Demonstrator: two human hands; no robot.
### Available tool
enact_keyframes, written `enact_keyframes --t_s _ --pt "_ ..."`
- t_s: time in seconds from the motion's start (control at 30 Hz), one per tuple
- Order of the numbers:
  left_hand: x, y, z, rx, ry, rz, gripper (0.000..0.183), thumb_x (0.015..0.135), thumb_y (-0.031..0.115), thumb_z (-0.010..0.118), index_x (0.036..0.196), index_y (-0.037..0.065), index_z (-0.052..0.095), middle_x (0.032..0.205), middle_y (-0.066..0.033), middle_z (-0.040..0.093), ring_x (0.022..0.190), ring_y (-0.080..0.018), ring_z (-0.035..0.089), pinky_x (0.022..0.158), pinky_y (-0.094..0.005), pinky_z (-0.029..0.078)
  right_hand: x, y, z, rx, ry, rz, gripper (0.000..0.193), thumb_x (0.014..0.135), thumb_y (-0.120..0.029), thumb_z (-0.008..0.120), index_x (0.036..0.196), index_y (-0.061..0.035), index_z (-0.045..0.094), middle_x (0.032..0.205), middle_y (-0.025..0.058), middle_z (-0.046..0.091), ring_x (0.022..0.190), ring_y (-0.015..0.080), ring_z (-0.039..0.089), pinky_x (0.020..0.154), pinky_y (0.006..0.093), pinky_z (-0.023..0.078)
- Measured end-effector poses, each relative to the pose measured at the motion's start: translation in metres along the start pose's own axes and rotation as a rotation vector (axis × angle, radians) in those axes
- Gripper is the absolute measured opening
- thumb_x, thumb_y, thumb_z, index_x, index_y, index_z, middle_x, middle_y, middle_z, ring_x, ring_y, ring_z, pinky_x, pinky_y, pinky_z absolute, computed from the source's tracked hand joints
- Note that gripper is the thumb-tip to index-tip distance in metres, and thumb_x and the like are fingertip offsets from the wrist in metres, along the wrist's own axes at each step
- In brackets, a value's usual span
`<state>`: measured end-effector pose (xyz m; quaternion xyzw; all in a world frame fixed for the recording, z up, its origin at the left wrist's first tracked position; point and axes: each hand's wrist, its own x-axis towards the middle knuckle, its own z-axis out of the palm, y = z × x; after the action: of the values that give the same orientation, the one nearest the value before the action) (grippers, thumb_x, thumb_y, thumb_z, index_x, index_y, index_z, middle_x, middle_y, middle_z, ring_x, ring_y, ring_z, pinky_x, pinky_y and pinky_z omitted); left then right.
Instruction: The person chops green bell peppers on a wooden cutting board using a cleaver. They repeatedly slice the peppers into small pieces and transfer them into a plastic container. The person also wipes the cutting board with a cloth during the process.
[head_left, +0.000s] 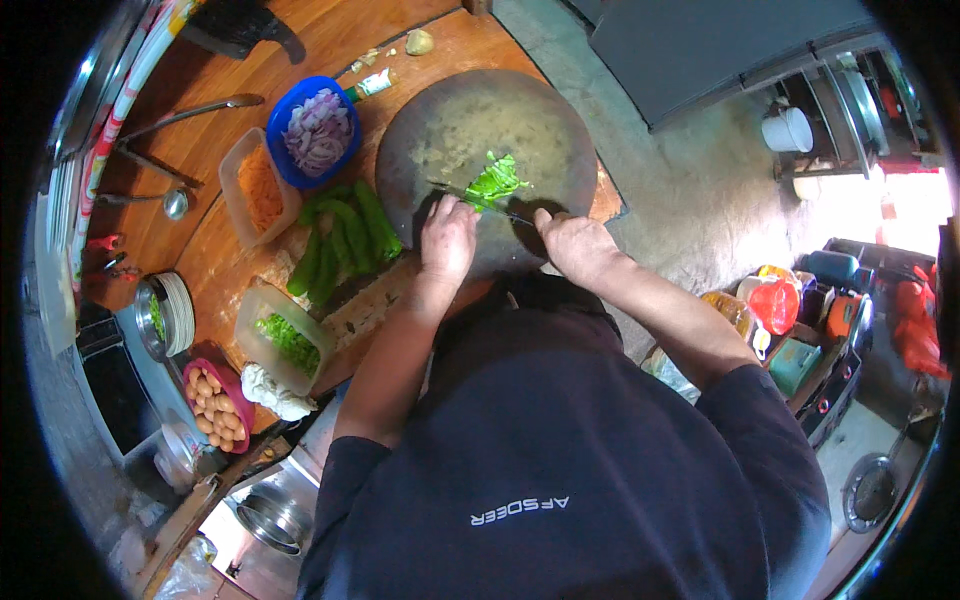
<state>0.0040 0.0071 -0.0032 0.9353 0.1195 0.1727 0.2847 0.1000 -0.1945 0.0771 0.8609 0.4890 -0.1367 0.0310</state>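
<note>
- Slivers [497, 181] of bright green vegetable lie in a small loose heap just above the centre of the frame, thin, moist-looking and overlapping, some paler at the edges, with a few bits strayed to the right.
- Under them, a round chopping block [480, 105] fills the upper middle, its grey-brown top worn to a yellowish, blotchy patch.
- A dark knife [515, 217] slants across the block along the lower edge of the heap, its blade running down to the right.
- The right hand [580, 247], right of centre, is closed round the knife's handle.
- The left hand [449, 238], left of centre, has its fingers bent down close against the blade's far end; whether they grip anything underneath is hidden.
- Whole green peppers [345, 240], long, glossy and slightly curved, lie piled just left of the block.
- Above those, toward the upper left, a blue bowl [308, 181] holds sliced purple onion [318, 132].
- Lower left, a clear plastic tub [292, 376] contains more chopped green [288, 341].
</note>
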Motion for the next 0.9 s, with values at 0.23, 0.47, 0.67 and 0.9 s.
enact_keyframes --t_s 0.23,0.47,0.67,0.9 --pt "-0.014 -0.003 -0.003 -0.044 0.05 0.029 0.015 0.081 0.001 0.068 0.096 0.002 0.071 0.099 -0.013 0.063 0.096 -0.0356 0.06 0.085 -0.0444 0.051 0.001 -0.001 0.002 -0.044 0.003 -0.044 0.017 0.086 -0.008 0.056 0.102 -0.0031 0.054 0.077 0.0156 0.068 0.067 0.0287 0.072 0.053 0.0386 0.058" --pt "-0.013 -0.005 -0.01 0.004 0.003 0.036 0.017 0.081 0.001 0.067 0.098 0.003 0.072 0.099 -0.0123 0.064 0.094 -0.0339 0.061 0.083 -0.044 0.052 0.001 -0.002 -0.003 -0.03 -0.034 -0.075 0.017 0.087 -0.009 0.055 0.103 -0.0041 0.055 0.08 0.0152 0.068 0.069 0.0267 0.072 0.055 0.0381 0.058" --pt "-0.014 -0.006 -0.008 -0.019 0.063 0.086 0.014 0.082 0.002 0.068 0.095 0.005 0.072 0.095 -0.011 0.063 0.09 -0.0334 0.061 0.079 -0.0435 0.053 -0.002 0.003 0.001 -0.026 -0.069 -0.029 0.014 0.086 -0.008 0.055 0.099 -0.0034 0.055 0.077 0.0149 0.068 0.069 0.0302 0.072 0.058 0.0415 0.059" --pt "-0.018 -0.011 -0.006 -0.018 0.076 0.117 0.008 0.082 0.003 0.068 0.089 0.005 0.071 0.094 -0.0107 0.062 0.088 -0.0331 0.06 0.078 -0.0436 0.053 -0.002 0.003 0.004 0.014 -0.043 -0.048 0.014 0.085 -0.008 0.056 0.098 -0.0032 0.055 0.078 0.017 0.068 0.069 0.0288 0.072 0.057 0.0414 0.059"
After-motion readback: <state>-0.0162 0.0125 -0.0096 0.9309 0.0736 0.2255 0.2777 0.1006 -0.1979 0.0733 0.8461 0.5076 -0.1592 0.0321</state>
